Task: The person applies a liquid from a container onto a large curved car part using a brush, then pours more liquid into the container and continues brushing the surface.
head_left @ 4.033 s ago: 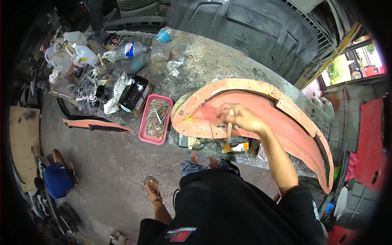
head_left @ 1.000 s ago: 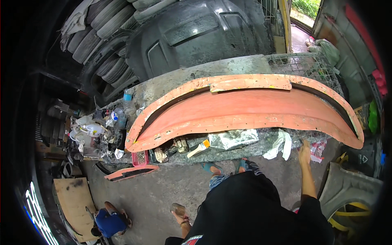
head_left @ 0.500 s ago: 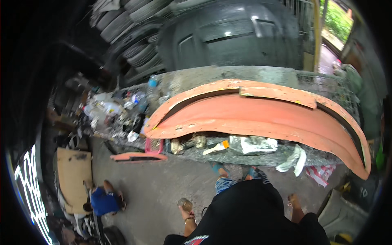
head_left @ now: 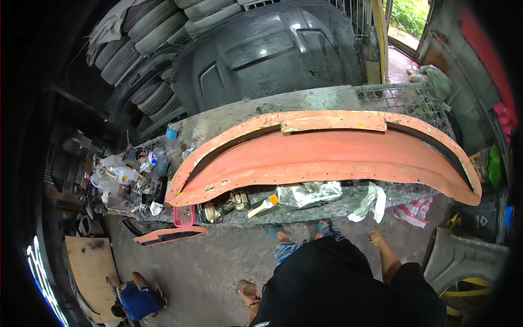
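My left hand point(head_left: 249, 296) is low beside my body, gripping a small brownish see-through container point(head_left: 245, 287). My right hand point(head_left: 377, 238) hangs out from my right side, short of the bench, empty with loosely bent fingers. A long curved salmon-coloured panel point(head_left: 310, 158) with dark slots and small holes spans the bench point(head_left: 234, 113). Along its near side lie a white-handled paintbrush point(head_left: 263, 206) with an orange band, a foil-covered object point(head_left: 308, 193), white cloth point(head_left: 366, 204) and a pink tray of small hardware point(head_left: 185, 217).
Bottles and jugs point(head_left: 117, 173) crowd the bench's left. A smaller pink panel point(head_left: 169, 234) is below. Someone in blue point(head_left: 139, 300) crouches beside a wooden board point(head_left: 90, 272). Stacked tyres point(head_left: 152, 32) and a dark bonnet point(head_left: 261, 65) stand behind; a grey fender point(head_left: 463, 256) is right.
Four seconds ago my right hand held a brush over the panel; it was at the bench edge one second ago and has since drawn back. My left hand still holds the container.
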{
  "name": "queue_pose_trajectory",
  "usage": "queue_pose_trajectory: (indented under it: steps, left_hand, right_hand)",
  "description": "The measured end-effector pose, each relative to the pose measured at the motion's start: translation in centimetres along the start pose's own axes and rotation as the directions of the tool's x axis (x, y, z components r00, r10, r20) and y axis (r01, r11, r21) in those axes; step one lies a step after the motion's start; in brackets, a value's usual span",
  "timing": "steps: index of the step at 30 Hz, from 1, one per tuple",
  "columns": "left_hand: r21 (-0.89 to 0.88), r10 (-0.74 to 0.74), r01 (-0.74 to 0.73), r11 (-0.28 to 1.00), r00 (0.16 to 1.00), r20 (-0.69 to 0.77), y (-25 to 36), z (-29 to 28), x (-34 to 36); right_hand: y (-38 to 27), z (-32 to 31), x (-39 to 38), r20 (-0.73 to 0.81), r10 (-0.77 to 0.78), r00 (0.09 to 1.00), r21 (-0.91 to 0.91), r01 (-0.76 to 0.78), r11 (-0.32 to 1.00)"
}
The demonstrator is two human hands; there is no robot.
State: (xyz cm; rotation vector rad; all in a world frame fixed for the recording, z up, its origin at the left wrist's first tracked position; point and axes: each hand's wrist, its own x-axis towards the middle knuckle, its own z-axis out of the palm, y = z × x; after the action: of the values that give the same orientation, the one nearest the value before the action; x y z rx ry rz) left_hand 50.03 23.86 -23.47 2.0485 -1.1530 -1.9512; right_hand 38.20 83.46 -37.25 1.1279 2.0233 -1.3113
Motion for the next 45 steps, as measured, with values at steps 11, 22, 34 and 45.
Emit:
queue_pose_trajectory:
  steps: [11, 22, 34, 45]
  left_hand:
    - [0.087, 0.028, -0.032, 0.996, 0.999, 0.046, 2.0, -0.2, 0.9]
    - [0.345, 0.144, -0.209, 0.915, 0.968, 0.205, 3.0, 11.2, 1.1]
    - [0.357, 0.250, -0.337, 0.871, 0.930, 0.268, 3.6, 10.3, 1.5]
    - [0.453, 0.203, -0.305, 0.838, 0.944, 0.261, -4.4, 10.5, 6.6]
  right_hand:
    - [-0.6, 0.0, -2.9, 0.107, 0.027, 0.994, 0.124, -0.041, 0.991]
    - [1.8, -0.4, 0.3, -0.139, -0.169, 0.976, -0.093, 0.157, 0.983]
    - [8.6, -4.5, -8.3, 0.158, -0.001, 0.987, -0.467, 0.075, 0.881]
    - [44.1, 0.1, -19.8, 0.396, 0.167, 0.903, -0.838, 0.281, 0.468]
